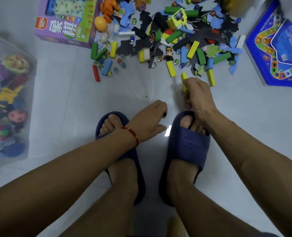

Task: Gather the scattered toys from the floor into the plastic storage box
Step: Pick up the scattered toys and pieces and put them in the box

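Clear plastic box (22, 106) at the left edge of the floor, see-through walls, already part full: a purple ball, a yellow plastic toy, a pink round toy, small colored bits, something blue at the near end. Blurry through the wall, so hard to tell more.

Right hand (197, 96) curled around a yellow block (184, 81), just in front of the right slipper. Block long and thin with flat sides and square ends, one end sticking out past the fingers and pointing away toward the toy pile.

Left hand (150, 122) low between the two slippers, fingers curled under, something small and dark at the fingertips; cannot tell if holding it. Red string bracelet (133, 135) on that wrist.

Big pile of toys (167, 36) spread on the floor farther out: long blocks in green, yellow, blue, red and white lying every which way, shiny glass marbles, flat black and blue foam puzzle pieces with wiggly edges, an orange plastic animal, a yellow egg, a tiny doll.

Purple cardboard game box (63, 29) lying flat at the left of the pile. Blue six-sided game board (278, 48) flat at the right.

Dark blue rubber slippers (188, 142) on smooth, shiny pale floor (73, 100).
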